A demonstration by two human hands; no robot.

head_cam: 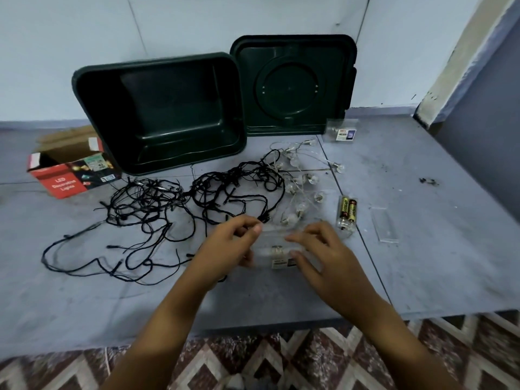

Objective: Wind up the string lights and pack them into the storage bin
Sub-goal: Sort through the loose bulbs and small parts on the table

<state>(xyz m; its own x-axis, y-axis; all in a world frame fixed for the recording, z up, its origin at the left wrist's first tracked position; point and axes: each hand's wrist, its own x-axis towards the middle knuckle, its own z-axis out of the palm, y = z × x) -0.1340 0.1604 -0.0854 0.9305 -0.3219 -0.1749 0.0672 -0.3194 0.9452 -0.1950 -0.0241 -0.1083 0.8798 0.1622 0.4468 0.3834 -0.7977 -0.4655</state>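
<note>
Head view: a grey platform (422,249) runs to a pale wall, with a patterned rug (323,347) along its near edge. At the back, left of centre, a dark green storage bin (174,102) lies tipped with its opening towards the camera. Its lid (292,85) stands just beside it on the right and leans on the wall.

The black string lights (168,209) lie in a loose tangle on the platform in front of the bin, spreading towards the left edge. A second string with clear round bulbs (304,181) lies right of them, its wire crossing the black one.

Near the middle of the near edge, both hands grip a clear plastic box (277,249), which is blurred. The left hand (233,243) curls its fingers and thumb round the box's left end. The right hand (318,249) holds the right end, fingers over the top and thumb at the front.

A clear battery holder (347,216) with two batteries lies just right of the bulbs, and a flat clear cover (385,226) lies further right. A small clear packet (342,130) stands at the foot of the lid. An open red cardboard box (70,170) sits near the left edge, beside the bin.
</note>
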